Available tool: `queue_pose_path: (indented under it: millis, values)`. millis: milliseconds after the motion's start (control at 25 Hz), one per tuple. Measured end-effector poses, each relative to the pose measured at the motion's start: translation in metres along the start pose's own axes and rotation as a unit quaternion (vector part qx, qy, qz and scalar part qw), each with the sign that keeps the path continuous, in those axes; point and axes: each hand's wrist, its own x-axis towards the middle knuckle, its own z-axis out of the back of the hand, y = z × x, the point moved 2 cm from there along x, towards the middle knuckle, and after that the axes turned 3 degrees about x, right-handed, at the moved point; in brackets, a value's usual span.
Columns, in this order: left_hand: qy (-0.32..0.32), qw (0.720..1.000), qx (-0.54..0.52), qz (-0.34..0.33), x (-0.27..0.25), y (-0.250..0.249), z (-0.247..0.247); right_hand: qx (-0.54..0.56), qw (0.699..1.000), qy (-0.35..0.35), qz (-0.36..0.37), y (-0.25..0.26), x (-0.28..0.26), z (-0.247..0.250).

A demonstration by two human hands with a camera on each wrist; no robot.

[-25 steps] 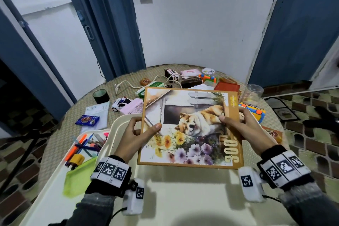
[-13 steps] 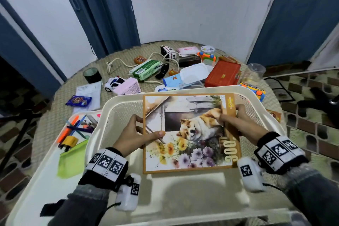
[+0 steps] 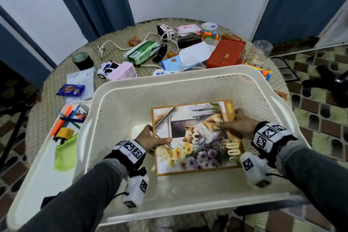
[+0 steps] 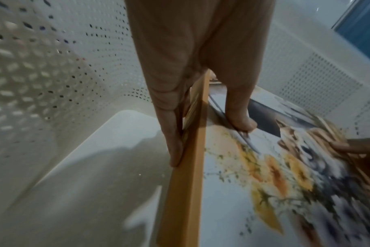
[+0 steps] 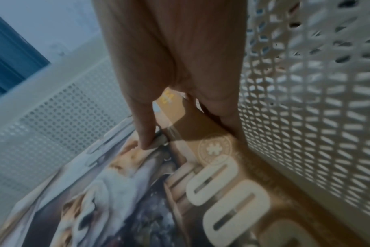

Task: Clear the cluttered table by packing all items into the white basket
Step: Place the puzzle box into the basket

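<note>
**Puzzle box held inside the white basket**

The puzzle box [image 3: 195,137], printed with a dog and flowers, is held low inside the white basket [image 3: 188,81], toward its right side; whether its underside touches the basket floor cannot be told. Its left edge is pinched by the left hand [image 3: 150,140]: the thumb is laid flat on the printed lid, while the fingers [image 4: 171,133] are pressed together, nearly straight, under the orange side. Its right edge is gripped by the right hand [image 3: 239,125], with the thumb set on the lid near the dog and the remaining fingers wrapped over the edge, close against the perforated basket wall. The basket is set on a round woven table [image 3: 116,43]. Behind the basket, a red box [image 3: 226,55], a green wipes pack [image 3: 141,52], a toy police car [image 3: 107,68] and a roll of dark tape [image 3: 82,60] are scattered. To the left, pens are laid on a white tray [image 3: 45,156].
</note>
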Motion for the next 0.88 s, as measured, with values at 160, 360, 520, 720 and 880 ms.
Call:
queue_pose_path:
  millis: [160, 360, 520, 720, 880]
  values:
    - [-0.001, 0.999, 0.042, -0.018, 0.009, 0.005, -0.011, -0.092, 0.996, -0.008, 0.003, -0.014, 0.01, -0.003]
    - [-0.013, 0.997, 0.068, -0.028, 0.024, 0.016, -0.019, -0.253, 0.967, -0.012, 0.037, -0.01, -0.001, -0.011]
    - [-0.004, 0.998, 0.058, -0.019, 0.031, 0.02, -0.019, -0.365, 0.926, -0.025, 0.096, 0.002, -0.005, -0.015]
    - [0.012, 0.999, 0.035, 0.002, 0.031, 0.021, -0.019, -0.508, 0.852, 0.053, 0.118, 0.006, -0.006, -0.027]
    - [0.004, 1.0, 0.025, -0.009, 0.032, 0.024, -0.021, -0.558, 0.819, 0.049, 0.122, 0.012, -0.004, -0.027]
